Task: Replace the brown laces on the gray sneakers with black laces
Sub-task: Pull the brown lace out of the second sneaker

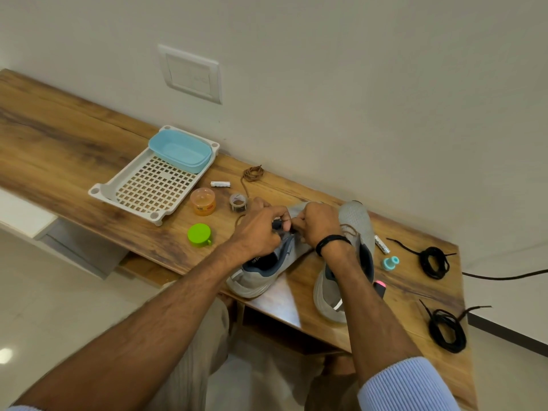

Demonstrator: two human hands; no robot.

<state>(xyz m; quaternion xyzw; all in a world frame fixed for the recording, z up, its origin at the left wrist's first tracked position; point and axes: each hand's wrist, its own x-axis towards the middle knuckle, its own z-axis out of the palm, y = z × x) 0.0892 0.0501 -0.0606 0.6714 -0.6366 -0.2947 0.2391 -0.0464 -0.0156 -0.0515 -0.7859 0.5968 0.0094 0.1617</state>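
Head | blue tub [181, 149] in white tray [95, 191] | orange jar [202, 202] lidded

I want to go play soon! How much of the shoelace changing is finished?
Done: one brown lace lies coiled on the table, seemingly mostly out of the first sneaker. In hand: the left hand and right hand pinch at that sneaker's lacing. Left: the second sneaker is laced in brown, and the far black lace and near black lace lie coiled, unused.
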